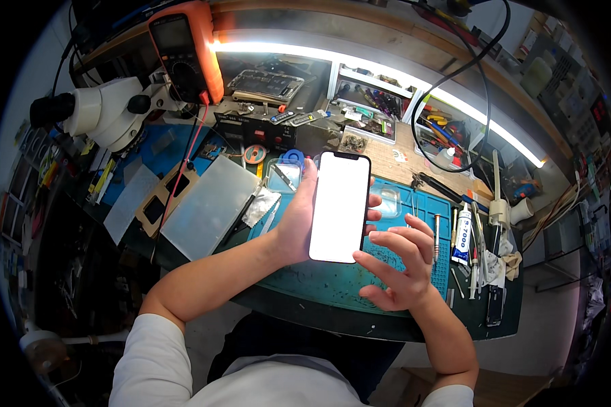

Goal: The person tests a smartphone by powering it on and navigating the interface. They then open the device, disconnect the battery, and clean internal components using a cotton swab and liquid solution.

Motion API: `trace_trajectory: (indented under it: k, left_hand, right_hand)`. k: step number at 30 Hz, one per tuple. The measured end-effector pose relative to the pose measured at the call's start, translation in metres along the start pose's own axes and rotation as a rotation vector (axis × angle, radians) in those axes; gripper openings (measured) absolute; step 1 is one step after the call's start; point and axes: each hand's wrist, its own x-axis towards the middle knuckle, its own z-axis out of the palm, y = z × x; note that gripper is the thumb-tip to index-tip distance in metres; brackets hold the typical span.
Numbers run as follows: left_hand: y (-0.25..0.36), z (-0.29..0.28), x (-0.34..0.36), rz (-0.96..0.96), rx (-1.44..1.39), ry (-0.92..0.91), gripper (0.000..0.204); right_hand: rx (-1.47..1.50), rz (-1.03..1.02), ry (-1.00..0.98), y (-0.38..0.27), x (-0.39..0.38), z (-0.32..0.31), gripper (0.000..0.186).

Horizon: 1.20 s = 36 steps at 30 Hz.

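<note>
A smartphone (pixel 340 207) with a lit, all-white screen and a dark notch at its top stands nearly upright in the middle of the view. My left hand (pixel 297 220) is wrapped round it from the left, with fingertips showing past its right edge. My right hand (pixel 406 268) is at the phone's lower right corner, fingers spread and curved, holding nothing. Its index fingertip is at the corner; whether it touches the glass I cannot tell. Beneath both hands lies a teal work mat (pixel 305 285).
A microscope (pixel 105 112) and an orange multimeter (pixel 187 51) stand at the back left. A translucent sheet (pixel 212 205) lies left of the mat. On the right are a glue tube (pixel 461 235), a screwdriver (pixel 436 234) and tweezers. A black cable (pixel 485 102) hangs in a loop at upper right.
</note>
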Motion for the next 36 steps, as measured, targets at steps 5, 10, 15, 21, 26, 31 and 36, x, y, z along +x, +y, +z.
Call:
trace_trajectory:
  k: [5,10,15,21,26,31,36]
  left_hand:
    - [-0.001,0.000,-0.001,-0.009,0.047,-0.008,0.096]
    - [-0.003,0.001,-0.002,-0.033,0.067,0.001,0.096]
    - [-0.011,0.003,-0.004,-0.053,0.215,-0.002,0.089]
    - [-0.022,0.004,-0.006,-0.146,0.271,-0.019,0.088]
    - [-0.023,0.007,-0.007,-0.191,0.281,0.004,0.089]
    - [-0.018,0.006,-0.006,-0.153,0.235,0.015,0.089]
    - [-0.014,0.005,-0.007,-0.127,0.243,0.052,0.090]
  right_hand:
    - [-0.012,0.010,0.003,0.001,0.001,0.001,0.041]
    - [-0.019,0.022,-0.001,0.002,0.001,0.000,0.042]
    - [-0.085,0.137,-0.008,0.000,0.005,0.002,0.047]
    - [-0.135,0.166,-0.072,0.000,0.005,0.006,0.058]
    - [-0.141,0.172,-0.096,0.000,0.005,0.008,0.058]
    - [-0.181,0.195,-0.093,0.002,0.004,0.007,0.058]
    - [-0.177,0.215,-0.041,0.004,0.004,0.006,0.052]
